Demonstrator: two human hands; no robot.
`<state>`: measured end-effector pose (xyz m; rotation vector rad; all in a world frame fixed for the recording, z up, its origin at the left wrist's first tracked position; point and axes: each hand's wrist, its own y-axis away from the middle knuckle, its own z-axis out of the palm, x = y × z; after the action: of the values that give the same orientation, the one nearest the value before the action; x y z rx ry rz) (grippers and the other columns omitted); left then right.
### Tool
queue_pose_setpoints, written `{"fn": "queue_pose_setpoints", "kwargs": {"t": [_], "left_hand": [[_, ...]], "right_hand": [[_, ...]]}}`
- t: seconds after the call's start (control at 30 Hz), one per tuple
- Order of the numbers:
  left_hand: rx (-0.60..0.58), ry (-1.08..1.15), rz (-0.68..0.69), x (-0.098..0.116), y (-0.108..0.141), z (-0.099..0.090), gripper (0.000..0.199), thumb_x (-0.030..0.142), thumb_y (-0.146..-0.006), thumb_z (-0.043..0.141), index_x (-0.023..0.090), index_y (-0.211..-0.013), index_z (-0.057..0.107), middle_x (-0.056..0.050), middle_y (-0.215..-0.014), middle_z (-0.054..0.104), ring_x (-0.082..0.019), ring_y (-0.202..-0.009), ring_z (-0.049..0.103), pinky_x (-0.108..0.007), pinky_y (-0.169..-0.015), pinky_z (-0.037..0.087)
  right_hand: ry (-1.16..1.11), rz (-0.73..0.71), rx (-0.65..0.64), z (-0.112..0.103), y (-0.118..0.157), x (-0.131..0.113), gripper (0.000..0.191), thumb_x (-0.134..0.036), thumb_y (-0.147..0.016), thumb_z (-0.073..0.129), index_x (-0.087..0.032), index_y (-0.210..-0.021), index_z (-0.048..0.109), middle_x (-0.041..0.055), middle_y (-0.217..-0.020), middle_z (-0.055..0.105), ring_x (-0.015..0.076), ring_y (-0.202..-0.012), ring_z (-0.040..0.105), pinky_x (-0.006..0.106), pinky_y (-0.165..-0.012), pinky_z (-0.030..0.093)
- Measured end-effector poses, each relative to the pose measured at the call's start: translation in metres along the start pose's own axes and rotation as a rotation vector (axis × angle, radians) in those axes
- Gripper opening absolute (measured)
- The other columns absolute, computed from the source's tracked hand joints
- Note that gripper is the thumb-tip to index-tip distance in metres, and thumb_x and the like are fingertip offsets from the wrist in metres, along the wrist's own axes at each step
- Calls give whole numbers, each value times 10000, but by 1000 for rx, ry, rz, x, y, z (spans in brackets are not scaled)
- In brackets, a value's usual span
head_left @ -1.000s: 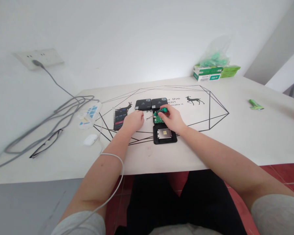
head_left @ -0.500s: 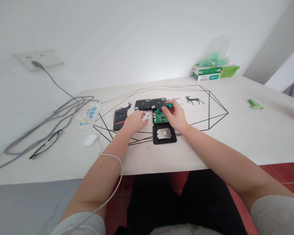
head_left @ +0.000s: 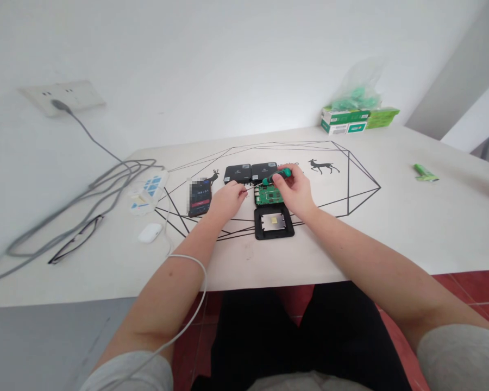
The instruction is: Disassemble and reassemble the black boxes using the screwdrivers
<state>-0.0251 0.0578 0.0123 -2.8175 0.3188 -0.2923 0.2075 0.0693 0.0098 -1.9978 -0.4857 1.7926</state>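
My right hand (head_left: 295, 190) is closed around a green and black screwdriver (head_left: 277, 176), whose shaft points left toward my left hand. The fingers of my left hand (head_left: 229, 201) are pinched together at the screwdriver's tip; whatever is between them is too small to make out. Below the screwdriver lies a green circuit board (head_left: 268, 195), partly behind my right hand. Nearer to me sits an open black case part (head_left: 258, 231) with a silver metal plate (head_left: 273, 221) in it. Two black boxes (head_left: 237, 174) (head_left: 264, 171) lie side by side behind the board.
Left of my left hand lies a phone (head_left: 199, 198). Farther left are a white earphone case (head_left: 150, 233), glasses (head_left: 76, 239), a power strip (head_left: 150, 190) and grey cable loops. Green boxes (head_left: 346, 117) stand at the back right. A white cable crosses my left forearm.
My left thumb and fingers have closed together near the screwdriver tip. My right hand and the screwdriver have shifted slightly right and up.
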Motion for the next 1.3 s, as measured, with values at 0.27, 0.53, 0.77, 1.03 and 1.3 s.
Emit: {"fn": "queue_pose_setpoints", "kwargs": {"t": [0.27,0.53,0.77,1.03,1.3], "left_hand": [[34,35,19,-4,0,4,255,317,-1070,524,229,-1051,763,-86,-1089,719,-258,-1042,683,-358,-915,530],[79,105,56,0,0,0,265,317,-1068,497,212,-1040,738,-96,-1091,716,-267,-1064,667,-386,-949,531],[121,178,111,5,4,-6,249,311,-1060,514,193,-1027,730,-88,-1031,703,-248,-997,658,-368,-912,520],[72,269,216,21,7,-1,184,279,-1024,564,194,-948,708,-63,-936,691,-216,-889,651,-352,-872,517],[-52,493,221,34,11,1,280,457,-973,652,205,-1059,739,-64,-989,724,-219,-878,653,-370,-829,545]], "right_hand": [[-54,42,1,0,-1,4,479,-677,-872,700,-257,-1089,620,-15,-832,691,190,-725,690,398,-761,599],[-263,186,52,2,-13,10,549,-723,-789,777,-248,-997,596,-12,-834,702,188,-741,737,390,-744,645],[-382,309,97,0,-19,20,661,-689,-727,846,-264,-1098,502,-23,-891,704,172,-754,750,377,-763,670],[-345,83,44,-1,-15,7,747,-733,-813,758,-346,-1329,380,35,-1072,749,232,-1053,755,466,-922,654],[-203,-27,50,-8,-16,-1,630,-684,-915,645,-351,-1417,461,54,-1027,717,256,-980,728,473,-852,645]]}}
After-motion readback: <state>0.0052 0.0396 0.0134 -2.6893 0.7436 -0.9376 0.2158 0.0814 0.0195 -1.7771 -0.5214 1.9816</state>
